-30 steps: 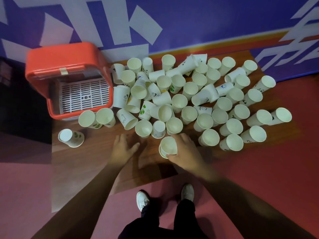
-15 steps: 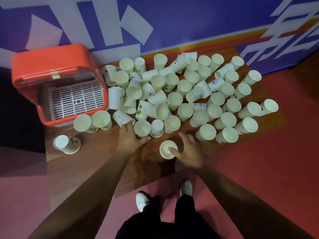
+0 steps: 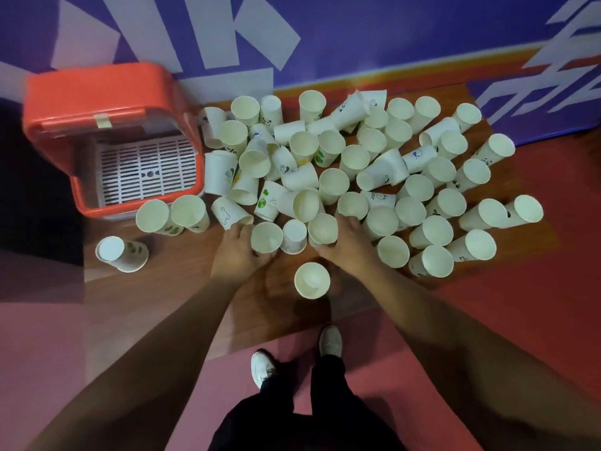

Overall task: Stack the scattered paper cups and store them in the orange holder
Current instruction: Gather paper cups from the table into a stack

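Several white paper cups (image 3: 354, 161) lie and stand scattered over a low wooden table (image 3: 182, 288). My left hand (image 3: 239, 252) wraps around an upright cup (image 3: 266, 237) at the pile's near edge. My right hand (image 3: 348, 245) grips the neighbouring upright cup (image 3: 323, 229). A small stack of cups (image 3: 312, 280) stands alone between my wrists, nearer to me. The orange holder (image 3: 107, 92) sits at the table's left end, lid up, with a white slotted grid inside.
One cup (image 3: 122, 254) stands upside down at the left, apart from the pile. Two cups (image 3: 172, 216) lean just below the holder. A purple wall with white shapes runs behind the table. My white shoes (image 3: 330, 341) stand on the red floor below.
My right hand let go of the small stack, left it standing, and reached forward to a cup in the pile. My left hand moved forward onto another cup.
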Demonstrator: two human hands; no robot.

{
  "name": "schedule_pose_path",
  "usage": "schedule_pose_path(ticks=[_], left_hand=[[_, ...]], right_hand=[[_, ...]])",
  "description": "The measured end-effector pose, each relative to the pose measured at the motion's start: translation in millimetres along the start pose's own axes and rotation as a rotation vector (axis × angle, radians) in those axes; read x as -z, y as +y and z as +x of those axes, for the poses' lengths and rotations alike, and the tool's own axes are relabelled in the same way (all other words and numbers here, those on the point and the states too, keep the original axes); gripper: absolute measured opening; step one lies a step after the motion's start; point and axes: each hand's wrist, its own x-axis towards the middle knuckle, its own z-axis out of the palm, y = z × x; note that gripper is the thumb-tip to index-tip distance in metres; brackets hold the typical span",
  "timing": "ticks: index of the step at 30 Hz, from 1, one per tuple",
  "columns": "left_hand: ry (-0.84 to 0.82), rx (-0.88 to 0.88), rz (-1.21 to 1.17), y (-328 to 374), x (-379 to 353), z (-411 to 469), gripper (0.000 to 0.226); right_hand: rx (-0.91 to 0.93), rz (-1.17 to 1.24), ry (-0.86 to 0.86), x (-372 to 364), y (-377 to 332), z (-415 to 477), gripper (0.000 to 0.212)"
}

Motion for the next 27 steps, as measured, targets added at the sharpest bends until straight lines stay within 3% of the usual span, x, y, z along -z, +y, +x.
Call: schedule_pose_path(ticks=[5,12,16,21,24,27], left_hand=[[0.07,0.077,-0.229,0.4,12.5,-20.2,0.075],[0.016,0.013,-0.405,31.1,32.1,-66.0,0.07],[0.026,-0.029,-0.471,50.3,35.6,-77.0,0.05],[-0.023,-0.115,-0.499,69.5,28.9,-89.1,0.042],[-0.045,-0.143,-0.449,73.0,16.1,-90.4,0.052],[-0.095,-0.11,-0.366,70.6,0.6,-87.2,0.077]], right_hand=[[0.071,-0.086,-0.081,-5.3,0.3,16.3,0.084],[0.223,-0.147,-0.011,-9.2,8.4,21.8,0.07],[0.224,-0.105,-0.012,1.9,12.1,13.6,0.072],[0.166,0.018,0.011,17.0,17.4,-6.1,0.066],[0.136,0.112,0.036,29.1,17.5,-16.8,0.066],[0.108,0.218,0.056,41.3,16.5,-26.5,0.078]])
